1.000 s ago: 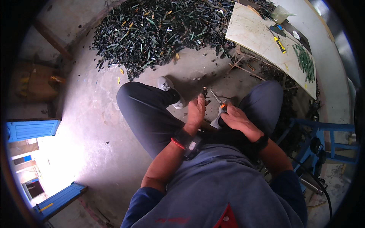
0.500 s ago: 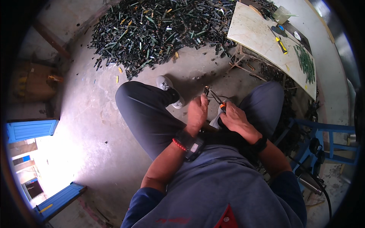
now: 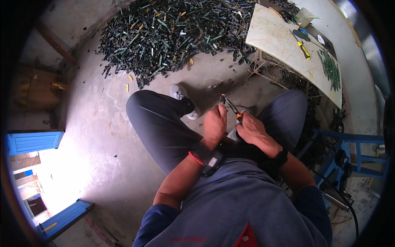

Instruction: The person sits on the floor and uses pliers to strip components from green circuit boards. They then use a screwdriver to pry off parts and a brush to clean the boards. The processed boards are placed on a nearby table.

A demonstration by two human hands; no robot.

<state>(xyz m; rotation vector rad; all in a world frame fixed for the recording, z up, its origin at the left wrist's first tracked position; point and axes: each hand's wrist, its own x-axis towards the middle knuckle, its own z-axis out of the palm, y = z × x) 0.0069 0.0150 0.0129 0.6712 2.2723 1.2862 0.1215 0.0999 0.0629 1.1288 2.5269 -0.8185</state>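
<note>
Between my knees, my left hand (image 3: 215, 123) is closed on a small dark strip-like piece (image 3: 222, 99), held upright with a coppery bit at its upper end. My right hand (image 3: 252, 127) is wrapped round a screwdriver (image 3: 239, 117) with an orange-and-black handle. Its slim shaft slants up to the left, and the tip meets the dark piece or lies right beside it. How the fingers grip underneath is hidden.
A large heap of dark and green strips (image 3: 173, 37) covers the floor ahead. At the right, a pale board (image 3: 279, 41) bears a yellow-and-black screwdriver (image 3: 303, 50), green strips (image 3: 329, 69) and a translucent container (image 3: 303, 17). A blue stool frame (image 3: 343, 152) stands at my right.
Both hands have shifted only slightly. The screwdriver's handle has moved a little left, toward the dark piece; both grips stay the same.
</note>
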